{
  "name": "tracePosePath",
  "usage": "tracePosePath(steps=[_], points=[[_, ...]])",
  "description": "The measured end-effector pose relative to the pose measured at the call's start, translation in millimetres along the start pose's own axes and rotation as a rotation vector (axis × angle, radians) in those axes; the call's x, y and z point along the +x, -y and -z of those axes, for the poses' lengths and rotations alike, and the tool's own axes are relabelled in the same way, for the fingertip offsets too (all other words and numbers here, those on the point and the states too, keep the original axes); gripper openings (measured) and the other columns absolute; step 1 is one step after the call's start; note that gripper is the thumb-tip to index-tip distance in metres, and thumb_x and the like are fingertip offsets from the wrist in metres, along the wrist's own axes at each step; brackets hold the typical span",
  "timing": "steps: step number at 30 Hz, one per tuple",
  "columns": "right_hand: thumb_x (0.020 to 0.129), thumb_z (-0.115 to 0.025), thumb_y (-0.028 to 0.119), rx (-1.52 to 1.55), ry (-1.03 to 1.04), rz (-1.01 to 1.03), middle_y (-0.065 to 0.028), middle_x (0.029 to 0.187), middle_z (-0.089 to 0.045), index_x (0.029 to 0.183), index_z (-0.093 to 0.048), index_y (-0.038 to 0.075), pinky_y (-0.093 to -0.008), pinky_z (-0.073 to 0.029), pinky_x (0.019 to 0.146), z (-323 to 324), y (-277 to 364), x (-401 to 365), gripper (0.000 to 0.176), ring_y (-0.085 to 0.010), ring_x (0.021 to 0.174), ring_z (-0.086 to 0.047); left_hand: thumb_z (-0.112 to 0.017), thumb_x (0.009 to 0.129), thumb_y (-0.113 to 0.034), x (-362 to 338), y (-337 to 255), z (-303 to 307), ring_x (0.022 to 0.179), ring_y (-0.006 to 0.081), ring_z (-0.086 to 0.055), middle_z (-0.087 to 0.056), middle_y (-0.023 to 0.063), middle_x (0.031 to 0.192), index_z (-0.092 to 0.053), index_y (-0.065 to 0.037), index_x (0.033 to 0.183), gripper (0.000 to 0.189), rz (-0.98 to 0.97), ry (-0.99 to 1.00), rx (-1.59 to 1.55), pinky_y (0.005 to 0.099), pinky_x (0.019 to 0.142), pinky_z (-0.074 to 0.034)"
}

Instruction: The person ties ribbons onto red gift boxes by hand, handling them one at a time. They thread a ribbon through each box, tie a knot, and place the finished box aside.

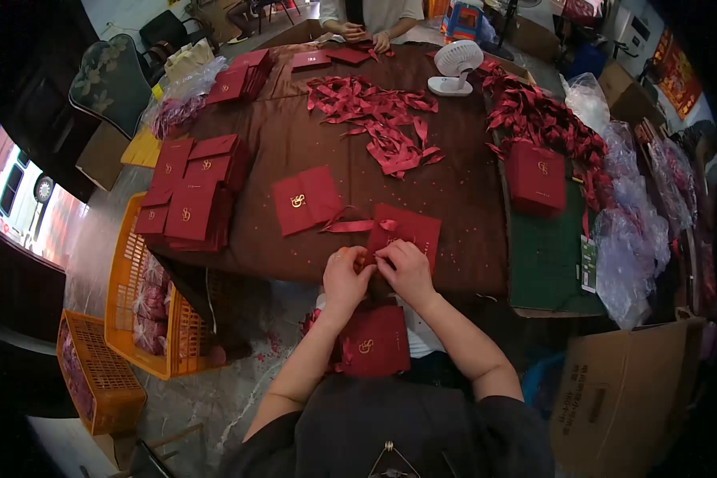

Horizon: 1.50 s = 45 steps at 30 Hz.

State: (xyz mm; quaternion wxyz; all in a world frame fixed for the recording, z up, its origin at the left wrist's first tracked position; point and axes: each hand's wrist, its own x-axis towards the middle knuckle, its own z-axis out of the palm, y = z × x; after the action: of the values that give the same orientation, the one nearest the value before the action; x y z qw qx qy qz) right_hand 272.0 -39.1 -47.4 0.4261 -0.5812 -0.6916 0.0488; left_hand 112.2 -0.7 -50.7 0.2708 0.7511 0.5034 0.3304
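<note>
A red card envelope [413, 229] lies at the table's front edge, with a red ribbon [349, 226] reaching left from it. Over its lower left part, my left hand [347, 277] and my right hand [405, 268] meet with fingertips pinched close together. What the fingertips hold is too small to make out. Just left of the ribbon lies another red envelope [306, 200] with gold lettering. Below my hands, a red envelope with gold lettering [376, 342] rests on my lap.
Stacks of red envelopes [201, 209] stand at the table's left. Loose red ribbons [382, 115] and a white fan [455, 68] are farther back. More ribbons and an envelope stack [537, 179] are at right. Across the table, a person's hands [366, 36] handle red pieces.
</note>
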Motion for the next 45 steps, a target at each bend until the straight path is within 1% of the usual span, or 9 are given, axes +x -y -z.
tracePosePath(steps=[6,13,20,26,31,34,37,43,45], points=[[0.081,-0.072,0.005,-0.063,0.013,0.12,-0.012,0.093,-0.062,0.095,-0.066,0.004,-0.0418,-0.053,0.076,-10.3,-3.9,-4.2,0.015,-0.0323,0.09,-0.061,-0.077,0.076,-0.015,3.0,2.6,-2.4,0.087,0.0292,-0.063,-0.066,0.0086,0.085,-0.071,-0.008,0.102,0.028,0.005,0.014,0.0,0.0412,0.079,-0.051],[0.081,-0.071,0.005,0.052,-0.011,0.037,-0.0115,0.091,-0.061,0.094,-0.067,0.004,-0.0425,-0.052,0.077,-14.6,-8.9,-3.9,0.014,-0.0324,0.088,-0.061,-0.071,0.08,-0.013,4.4,5.5,-1.1,0.091,0.0316,-0.064,-0.067,0.0108,0.089,-0.071,-0.007,0.108,0.029,0.091,0.13,-0.18,0.0415,0.08,-0.052],[0.081,-0.069,0.004,-0.054,0.059,-0.036,-0.009,0.091,-0.063,0.097,-0.068,0.007,-0.0423,-0.05,0.08,-1.0,-4.9,-7.7,0.016,-0.0307,0.09,-0.061,-0.072,0.083,-0.017,19.5,17.3,14.0,0.094,0.0321,-0.063,-0.065,0.0131,0.095,-0.077,-0.01,0.102,0.021,-0.135,0.101,0.015,0.0407,0.084,-0.051],[0.082,-0.065,0.0,0.013,-0.055,0.078,-0.0083,0.084,-0.064,0.101,-0.063,0.007,-0.0431,-0.05,0.076,-10.9,5.5,3.9,0.021,-0.0309,0.087,-0.061,-0.073,0.081,-0.017,35.2,21.9,21.3,0.097,0.0313,-0.064,-0.064,0.0112,0.098,-0.076,-0.013,0.104,0.024,-0.036,0.361,-0.042,0.0413,0.082,-0.052],[0.082,-0.072,0.006,0.106,0.024,-0.03,-0.0105,0.097,-0.061,0.104,-0.06,0.007,-0.0457,-0.051,0.083,-0.2,3.8,1.9,0.025,-0.033,0.096,-0.06,-0.073,0.082,-0.016,30.9,15.7,14.8,0.096,0.0329,-0.063,-0.062,0.0118,0.099,-0.074,-0.012,0.103,0.022,-0.173,0.221,0.134,0.0429,0.08,-0.053],[0.074,-0.084,0.012,0.071,-0.091,-0.191,-0.0148,0.114,-0.05,0.11,-0.056,0.004,-0.0353,-0.056,0.073,11.9,-6.6,-5.0,0.047,-0.0352,0.101,-0.057,-0.072,0.083,-0.014,27.4,10.5,17.9,0.093,0.0347,-0.062,-0.06,0.0127,0.099,-0.071,-0.01,0.101,0.019,-0.309,0.169,0.258,0.0452,0.076,-0.054],[0.074,-0.084,0.014,-0.074,-0.036,-0.182,-0.0144,0.112,-0.052,0.109,-0.056,0.003,-0.0308,-0.057,0.067,15.3,-24.2,-13.1,0.046,-0.0334,0.104,-0.054,-0.07,0.084,-0.012,25.9,23.6,32.6,0.094,0.0358,-0.061,-0.058,0.0127,0.095,-0.068,-0.009,0.092,0.009,-0.358,-0.017,0.474,0.0475,0.071,-0.054],[0.076,-0.082,0.025,-0.096,0.044,-0.179,-0.0099,0.124,-0.058,0.112,-0.065,0.007,-0.0446,-0.046,0.098,25.3,-20.5,-21.6,0.043,-0.0328,0.113,-0.053,-0.069,0.088,-0.015,-3.6,46.7,93.2,0.095,0.0364,-0.06,-0.058,0.0146,0.097,-0.069,-0.01,0.097,0.009,-0.304,-0.056,0.521,0.0456,0.073,-0.053],[0.076,-0.081,0.03,-0.284,0.198,0.043,-0.0062,0.134,-0.055,0.121,-0.066,0.011,-0.0479,-0.041,0.101,54.9,-8.9,-21.9,0.051,-0.0314,0.121,-0.049,-0.07,0.089,-0.014,-16.5,59.0,91.4,0.094,0.0353,-0.06,-0.057,0.0142,0.097,-0.068,-0.008,0.097,0.01,-0.224,-0.083,0.463,0.0433,0.073,-0.052]])
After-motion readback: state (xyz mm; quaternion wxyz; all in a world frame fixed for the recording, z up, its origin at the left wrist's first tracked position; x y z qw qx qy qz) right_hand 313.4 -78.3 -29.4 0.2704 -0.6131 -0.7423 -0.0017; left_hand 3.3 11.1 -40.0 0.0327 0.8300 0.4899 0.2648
